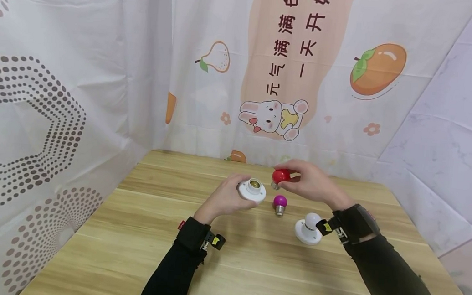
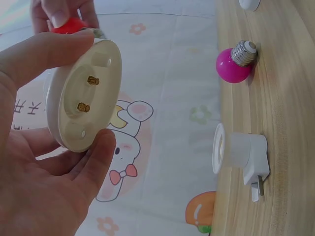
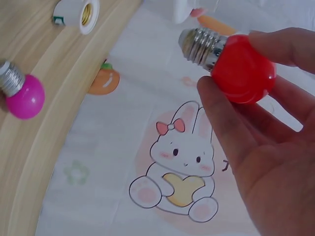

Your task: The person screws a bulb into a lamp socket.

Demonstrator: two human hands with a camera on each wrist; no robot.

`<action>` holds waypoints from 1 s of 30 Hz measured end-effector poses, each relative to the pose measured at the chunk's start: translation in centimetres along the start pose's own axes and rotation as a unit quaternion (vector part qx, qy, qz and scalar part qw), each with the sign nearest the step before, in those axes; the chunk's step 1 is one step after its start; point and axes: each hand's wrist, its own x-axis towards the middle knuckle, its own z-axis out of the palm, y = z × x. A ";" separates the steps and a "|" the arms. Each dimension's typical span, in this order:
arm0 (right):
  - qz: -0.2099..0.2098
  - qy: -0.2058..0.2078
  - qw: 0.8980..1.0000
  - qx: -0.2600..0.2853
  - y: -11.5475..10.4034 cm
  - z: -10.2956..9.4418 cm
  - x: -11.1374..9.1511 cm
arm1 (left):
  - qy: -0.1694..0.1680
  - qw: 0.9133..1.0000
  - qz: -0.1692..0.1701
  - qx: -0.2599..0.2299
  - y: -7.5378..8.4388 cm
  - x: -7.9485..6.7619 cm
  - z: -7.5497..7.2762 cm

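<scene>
My left hand (image 1: pixel 232 196) grips a round white lamp holder (image 1: pixel 252 190) by its rim, above the table. Its brass-lined socket faces up in the head view, and the left wrist view shows its underside with two brass screws. Close on the right, my right hand (image 1: pixel 311 182) pinches a red light bulb (image 1: pixel 281 176) by its glass, the metal screw base (image 3: pixel 202 46) pointing down and toward the lamp holder. Bulb and holder are apart. Between and below the hands, a magenta light bulb (image 1: pixel 280 202) lies on the table.
A second white lamp holder (image 1: pixel 308 237) with a white bulb (image 1: pixel 312 221) in it stands under my right wrist. A white plug-in socket adapter (image 2: pixel 241 152) lies on the wooden table (image 1: pixel 131 240), hidden behind my left hand in the head view. Printed curtains (image 1: pixel 206 99) hang behind the table.
</scene>
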 end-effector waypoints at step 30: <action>-0.070 0.017 0.997 0.024 -1.5 2.6 0.6 | -0.030 1.000 -0.005 0.003 0.4 -0.1 0.5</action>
